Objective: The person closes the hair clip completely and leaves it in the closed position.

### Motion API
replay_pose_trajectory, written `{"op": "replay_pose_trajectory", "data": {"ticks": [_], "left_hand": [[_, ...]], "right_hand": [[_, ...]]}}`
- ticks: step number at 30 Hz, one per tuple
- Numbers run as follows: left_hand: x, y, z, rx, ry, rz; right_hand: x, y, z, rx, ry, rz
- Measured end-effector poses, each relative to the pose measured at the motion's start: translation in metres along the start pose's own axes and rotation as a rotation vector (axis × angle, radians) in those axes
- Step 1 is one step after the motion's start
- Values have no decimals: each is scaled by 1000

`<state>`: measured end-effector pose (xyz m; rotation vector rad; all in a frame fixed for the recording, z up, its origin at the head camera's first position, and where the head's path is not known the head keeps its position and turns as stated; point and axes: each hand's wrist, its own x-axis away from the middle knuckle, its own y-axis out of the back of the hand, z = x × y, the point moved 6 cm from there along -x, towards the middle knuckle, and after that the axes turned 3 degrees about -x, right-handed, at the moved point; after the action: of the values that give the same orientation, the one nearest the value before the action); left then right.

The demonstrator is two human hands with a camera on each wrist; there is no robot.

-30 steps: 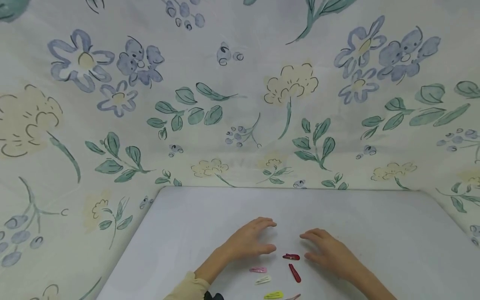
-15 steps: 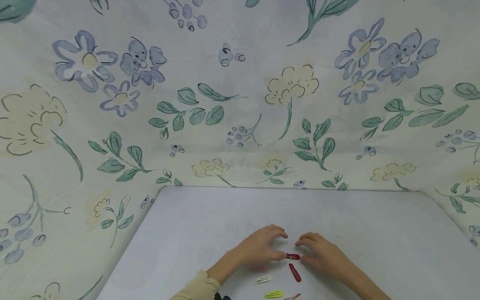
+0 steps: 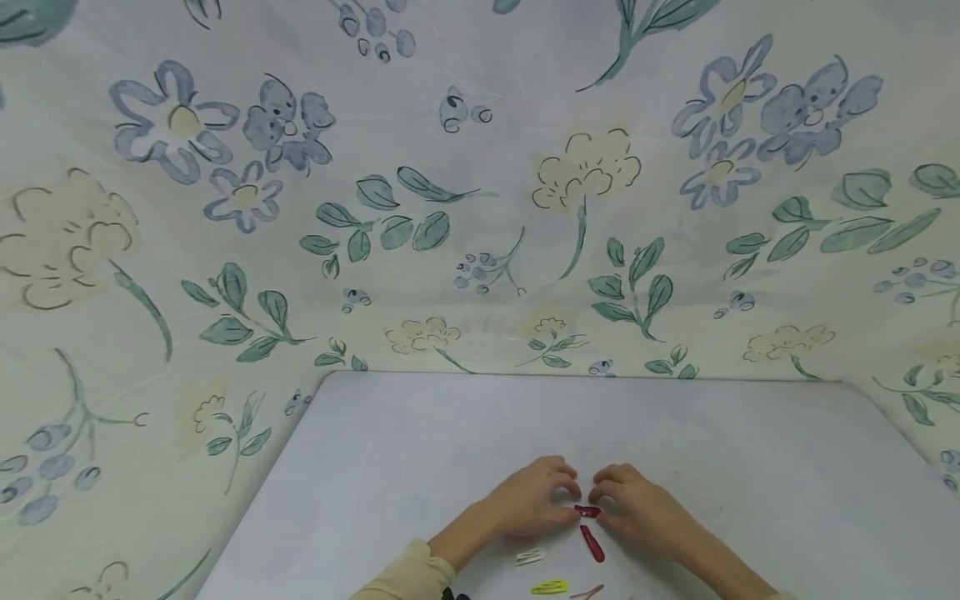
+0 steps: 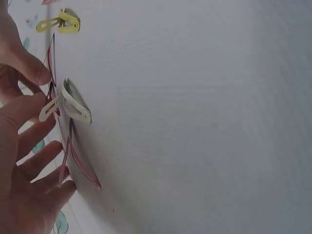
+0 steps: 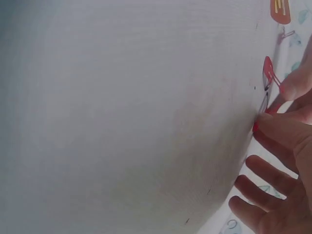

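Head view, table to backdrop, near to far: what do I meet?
Yellow hair clip → white hair clip → farther red hair clip → tabletop's far edge → floral backdrop. The nearer red hair clip overlaps the white one's level, so unranked.

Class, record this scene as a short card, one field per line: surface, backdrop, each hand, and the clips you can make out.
Surface: white table
Backdrop: floral print
Between the hands: red clip
Left hand: fingers curved, thumb at the clip's left end
Right hand: fingers curved, thumb at its right end
Grip: firmness unclear
Below it in the head view: second red clip, slanted
Further down: white clip, then yellow clip
Left wrist view also shows: pink clip
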<state>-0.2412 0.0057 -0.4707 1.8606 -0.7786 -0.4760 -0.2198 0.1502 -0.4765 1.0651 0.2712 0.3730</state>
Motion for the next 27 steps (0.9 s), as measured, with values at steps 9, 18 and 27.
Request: {"op": "replay_pose_trajectory", "data": {"ticks": [9,18,27], "left_hand": [[1,2,-5,-35,13,-58],[-1,0,-4,-27,30,-63],[-2,0,-6,-24,36,-67]], "right_hand": [[0,2,7,32,64,-34],[-1,2,7,67,74,-63],[-1,1,7,66,50,-66]]}}
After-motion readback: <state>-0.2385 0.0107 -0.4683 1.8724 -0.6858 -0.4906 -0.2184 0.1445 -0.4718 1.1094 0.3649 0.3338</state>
